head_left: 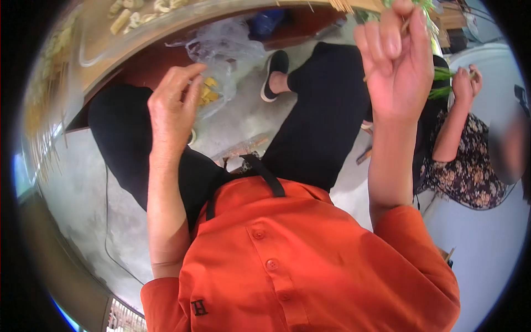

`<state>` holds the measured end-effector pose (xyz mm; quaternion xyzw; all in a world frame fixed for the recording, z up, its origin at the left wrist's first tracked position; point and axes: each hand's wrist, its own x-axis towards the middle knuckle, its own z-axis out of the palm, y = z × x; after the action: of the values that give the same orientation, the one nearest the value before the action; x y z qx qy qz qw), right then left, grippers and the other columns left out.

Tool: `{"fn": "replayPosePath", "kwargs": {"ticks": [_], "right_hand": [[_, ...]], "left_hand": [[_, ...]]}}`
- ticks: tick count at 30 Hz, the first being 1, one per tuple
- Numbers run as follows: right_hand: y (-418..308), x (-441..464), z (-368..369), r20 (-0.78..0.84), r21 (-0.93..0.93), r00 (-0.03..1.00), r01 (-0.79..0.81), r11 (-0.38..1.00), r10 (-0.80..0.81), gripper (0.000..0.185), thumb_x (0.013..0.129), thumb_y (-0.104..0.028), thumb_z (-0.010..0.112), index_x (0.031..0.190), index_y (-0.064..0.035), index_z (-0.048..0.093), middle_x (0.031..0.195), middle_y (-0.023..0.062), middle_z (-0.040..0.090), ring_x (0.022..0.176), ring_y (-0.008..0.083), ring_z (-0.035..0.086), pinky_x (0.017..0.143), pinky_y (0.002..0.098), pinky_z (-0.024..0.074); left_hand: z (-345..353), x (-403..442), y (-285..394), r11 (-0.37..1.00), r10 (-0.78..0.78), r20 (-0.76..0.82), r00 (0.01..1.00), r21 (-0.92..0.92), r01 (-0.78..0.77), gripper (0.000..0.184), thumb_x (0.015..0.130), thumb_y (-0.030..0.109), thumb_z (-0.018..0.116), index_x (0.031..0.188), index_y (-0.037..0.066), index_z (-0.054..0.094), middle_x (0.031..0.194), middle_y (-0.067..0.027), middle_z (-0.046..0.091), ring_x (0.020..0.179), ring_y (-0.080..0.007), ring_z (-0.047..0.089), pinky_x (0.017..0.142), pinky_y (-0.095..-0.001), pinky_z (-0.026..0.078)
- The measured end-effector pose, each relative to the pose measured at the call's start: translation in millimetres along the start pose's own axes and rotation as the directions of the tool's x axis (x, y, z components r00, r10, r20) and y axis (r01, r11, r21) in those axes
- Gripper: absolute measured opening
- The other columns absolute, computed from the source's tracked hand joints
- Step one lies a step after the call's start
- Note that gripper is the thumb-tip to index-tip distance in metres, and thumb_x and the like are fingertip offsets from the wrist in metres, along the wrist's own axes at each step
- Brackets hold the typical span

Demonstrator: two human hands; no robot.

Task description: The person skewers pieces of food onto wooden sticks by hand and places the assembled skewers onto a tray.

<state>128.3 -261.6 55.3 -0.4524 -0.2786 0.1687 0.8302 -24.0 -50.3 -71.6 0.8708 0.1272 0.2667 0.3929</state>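
Thumb and fingers of the right hand [394,69] are pinched together on what looks like a thin brown stick [405,25] near the table [232,8]; a loosened pinch could drop it. The stick sits at the fingertips, above the palm. The left hand [172,102], thumb and forefinger slightly apart, hangs nearer the body than the table, where the plastic bag [225,47] could snag its fingers.
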Motion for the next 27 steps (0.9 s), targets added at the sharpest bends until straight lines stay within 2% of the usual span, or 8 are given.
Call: {"fn": "replayPosePath", "kwargs": {"ticks": [5,6,7,11,15,17,21,27], "right_hand": [[-16.5,-12.0,-14.8,-0.081,0.073,0.997,0.014,0.997,-0.008,0.03,0.106,-0.028,0.037,0.098,-0.0077,0.058,0.051,-0.0018,0.043,0.04,0.0095,0.031,0.05,0.0266,0.0289],[-20.3,-12.9,-37.7,0.218,0.099,0.975,-0.064,0.993,0.041,0.034,0.106,-0.031,0.035,0.097,-0.0057,0.057,0.053,-0.0022,0.037,0.043,0.0083,0.024,0.054,0.0263,0.028],[-5.9,-24.6,-32.5,0.219,0.084,0.975,-0.068,0.994,0.048,0.034,0.106,-0.031,0.035,0.097,-0.0057,0.057,0.053,-0.0022,0.037,0.043,0.0083,0.024,0.054,0.0263,0.028],[-23.4,-103.5,-54.3,0.002,-0.112,0.977,-0.21,0.971,0.211,0.037,0.102,-0.033,0.046,0.086,-0.0022,0.059,0.049,-0.0006,0.04,0.043,0.0081,0.032,0.045,0.0249,0.0274],[-33.5,-185.8,-83.2,-0.128,0.018,0.92,-0.372,0.928,0.372,0.036,0.102,-0.03,0.047,0.085,-0.0016,0.06,0.052,-0.0007,0.043,0.044,0.0077,0.036,0.044,0.0231,0.03],[-38.5,-210.9,-75.0,-0.128,-0.211,0.907,-0.419,0.883,0.4,0.035,0.101,-0.029,0.048,0.082,-0.0018,0.06,0.054,-0.0007,0.046,0.045,0.0058,0.04,0.043,0.0218,0.0293],[-40.1,-203.5,-24.3,0.138,-0.191,0.858,-0.467,0.863,0.495,0.036,0.101,-0.031,0.049,0.085,-0.0017,0.063,0.058,-0.0019,0.049,0.049,0.0038,0.041,0.044,0.0205,0.0298],[-68.5,-198.1,12.4,0.331,-0.034,0.903,-0.277,0.96,0.272,0.036,0.102,-0.028,0.049,0.098,0.0036,0.066,0.061,0.0021,0.053,0.053,0.0073,0.046,0.048,0.0209,0.0362]], "left_hand": [[1.2,-1.4,11.3,0.999,-0.041,-0.003,0.999,-0.012,0.041,0.017,0.086,0.001,0.065,0.103,0.005,0.068,0.085,-0.007,0.063,0.064,-0.0153,0.056,0.062,-0.0259,0.046],[1.0,-2.8,14.6,0.999,-0.035,-0.004,0.999,-0.015,0.035,0.017,0.086,0.001,0.065,0.103,0.005,0.068,0.085,-0.007,0.063,0.064,-0.0153,0.056,0.062,-0.0259,0.046],[-5.1,-7.5,1.6,0.999,-0.051,-0.002,0.999,-0.01,0.051,0.017,0.086,0.001,0.065,0.103,0.005,0.068,0.085,-0.0069,0.063,0.064,-0.015,0.055,0.062,-0.0257,0.046],[-17.0,-23.8,48.6,0.999,-0.036,-0.035,0.999,0.039,0.037,0.018,0.086,0.001,0.065,0.103,0.005,0.068,0.085,-0.0068,0.063,0.065,-0.0141,0.055,0.062,-0.0257,0.046],[-20.6,-47.1,95.6,0.998,0.007,-0.067,0.998,0.069,-0.002,0.018,0.085,0.0,0.065,0.102,0.004,0.068,0.086,-0.0076,0.063,0.066,-0.0156,0.055,0.063,-0.027,0.046],[-24.1,-58.3,112.8,0.983,0.115,-0.062,0.991,0.153,-0.105,0.019,0.084,-0.002,0.065,0.102,0.003,0.068,0.087,-0.0097,0.063,0.068,-0.0189,0.058,0.064,-0.0291,0.048],[-26.9,-69.9,134.6,0.977,0.185,-0.077,0.98,0.121,-0.175,0.02,0.083,-0.002,0.065,0.102,0.002,0.068,0.086,-0.0126,0.063,0.072,-0.0236,0.063,0.065,-0.0322,0.05],[-59.9,-101.3,212.7,0.991,0.133,-0.149,0.98,0.034,-0.13,0.017,0.086,-0.002,0.063,0.102,0.0,0.068,0.084,-0.0066,0.063,0.065,-0.0099,0.059,0.059,-0.024,0.047]]}}
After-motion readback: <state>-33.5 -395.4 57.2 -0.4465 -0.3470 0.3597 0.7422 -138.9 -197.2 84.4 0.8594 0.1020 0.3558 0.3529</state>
